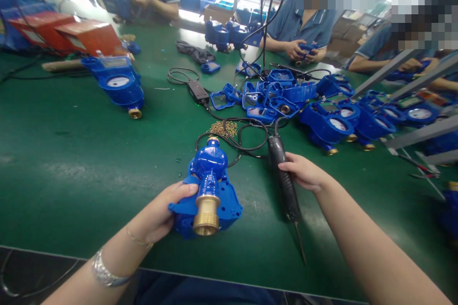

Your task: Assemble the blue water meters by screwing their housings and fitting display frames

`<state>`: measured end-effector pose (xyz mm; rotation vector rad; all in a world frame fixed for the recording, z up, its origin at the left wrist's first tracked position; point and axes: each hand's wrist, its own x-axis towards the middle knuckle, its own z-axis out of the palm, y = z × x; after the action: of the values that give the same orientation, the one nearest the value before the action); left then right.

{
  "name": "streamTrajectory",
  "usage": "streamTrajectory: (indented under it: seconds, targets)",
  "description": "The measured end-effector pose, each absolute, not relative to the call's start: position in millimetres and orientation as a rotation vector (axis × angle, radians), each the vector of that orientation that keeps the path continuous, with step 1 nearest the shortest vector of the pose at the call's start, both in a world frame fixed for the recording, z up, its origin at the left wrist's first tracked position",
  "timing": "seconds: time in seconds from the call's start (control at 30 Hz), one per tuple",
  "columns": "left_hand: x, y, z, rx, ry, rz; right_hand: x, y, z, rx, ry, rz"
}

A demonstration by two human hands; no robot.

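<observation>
My left hand (168, 209) grips a blue water meter (211, 167) by its left side, thumb on top. The meter's threaded brass end (206, 217) faces me, and its underside is turned upward. To the right, my right hand (304, 171) is closed around a black electric screwdriver (283, 176). Its long thin bit points down toward the table's near edge, and a black cord runs from its far end. Beyond the meter lies a small heap of brass screws (223, 128), partly ringed by the looped cord.
Blue covers (268, 97) pile up past the screws, with a black power adapter (198, 91) beside them. Several water meters (332, 124) stand at right; another meter (119, 83) sits at left near orange boxes (89, 35). Grey metal bars (422, 128) cross the right. Co-workers (304, 28) sit opposite.
</observation>
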<state>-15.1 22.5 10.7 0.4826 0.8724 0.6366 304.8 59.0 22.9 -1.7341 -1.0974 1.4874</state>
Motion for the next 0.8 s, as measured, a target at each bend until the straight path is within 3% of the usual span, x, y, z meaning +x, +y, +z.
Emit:
streamTrajectory:
  seconds: [0.13,0.3,0.43,0.6,0.8]
  targets:
    - [-21.0,25.9,12.3,0.543,0.926,0.595,287.3,44.0,49.9,-1.417,-1.032,1.45]
    - [-27.9,25.5,18.8,0.503,1.021,0.544,257.8,31.4,118.7,-0.815,-1.149,1.229]
    - [-30.0,22.2,21.0,0.504,0.927,0.543,230.3,37.6,159.4,-0.806,-1.09,1.096]
    - [-28.8,20.9,20.3,0.47,0.893,0.539,197.1,60.0,153.6,-0.852,-1.106,0.881]
    - [-25.0,21.6,21.3,0.477,0.851,0.589,179.7,73.4,133.8,-0.89,-1.111,0.951]
